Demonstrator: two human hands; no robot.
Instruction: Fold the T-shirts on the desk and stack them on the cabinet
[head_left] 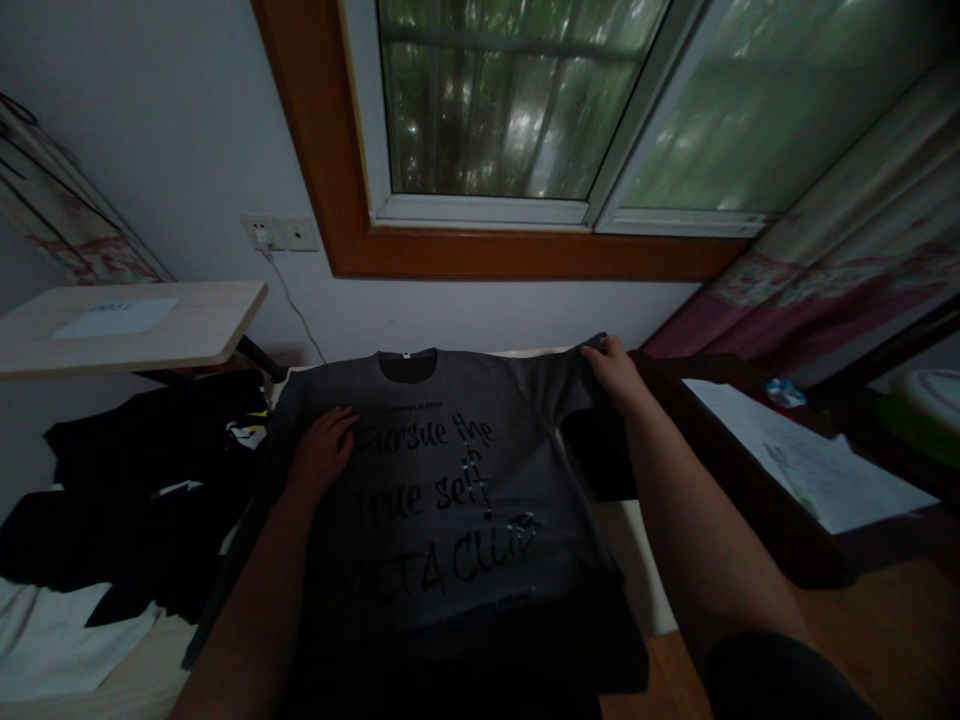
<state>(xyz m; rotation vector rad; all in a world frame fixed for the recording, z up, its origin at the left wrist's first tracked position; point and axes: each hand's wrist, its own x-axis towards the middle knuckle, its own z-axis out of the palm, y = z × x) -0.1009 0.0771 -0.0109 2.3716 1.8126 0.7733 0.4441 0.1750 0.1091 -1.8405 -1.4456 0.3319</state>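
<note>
A dark grey T-shirt (442,470) lies printed side up in front of you, its neckline toward the window wall (480,310) and its body over a pale desk (637,570). Your right hand (613,372) grasps the end of the right-hand sleeve, the fingers closed on the cloth. Your left hand (324,452) rests on the chest beside the lettering, its fingers loosely extended and apparently not gripping; whether they catch any fabric underneath cannot be told.

Note the creases running from the held sleeve toward the chest. Should your right hand pull harder than the left one presses, the whole shirt would probably slide or skew, and the neckline with it. If your left palm drags instead of lifting, it could ruck the cloth around the print. At the left, dark garments (150,470) lie close to the other sleeve; a wide sweep there might disturb them. At the right, a paper sheet (810,460) lies near your forearm, which could brush it. The dim light hides small folds near the hem.
</note>
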